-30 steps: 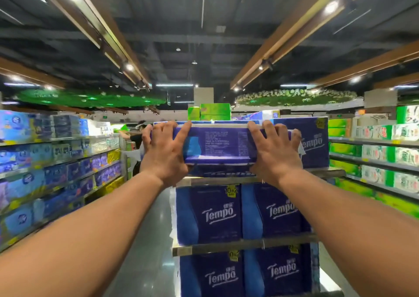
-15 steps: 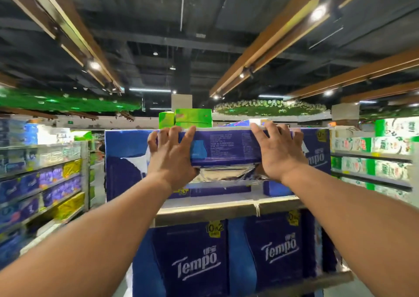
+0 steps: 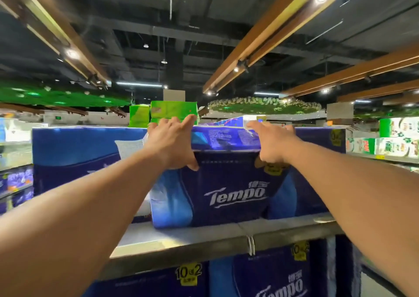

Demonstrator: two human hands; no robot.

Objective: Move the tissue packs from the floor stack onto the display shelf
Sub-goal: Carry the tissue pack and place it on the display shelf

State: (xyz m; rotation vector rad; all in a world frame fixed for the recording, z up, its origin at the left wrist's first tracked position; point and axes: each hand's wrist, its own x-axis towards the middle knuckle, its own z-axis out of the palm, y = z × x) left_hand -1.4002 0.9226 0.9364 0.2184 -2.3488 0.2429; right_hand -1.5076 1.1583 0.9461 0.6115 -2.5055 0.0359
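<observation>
Both hands, left hand (image 3: 171,143) and right hand (image 3: 271,142), grip the tissue pack (image 3: 226,138) atop another Tempo pack (image 3: 226,192) on the display shelf (image 3: 204,237), so it's nearly placed; can't see the floor stack.

Tissue pack (image 3: 229,190) stands on the shelf (image 3: 204,240), between neighbouring packs (image 3: 79,151).

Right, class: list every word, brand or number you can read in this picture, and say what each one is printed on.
"Tempo": front of the held tissue pack.
"Tempo": lower-shelf pack, cut off by the frame edge.
"10", "2": yellow tag on another lower pack.
Fine print on the held pack's top face, its Chinese characters, the other yellow tags and the green packs: too blurred.
</observation>
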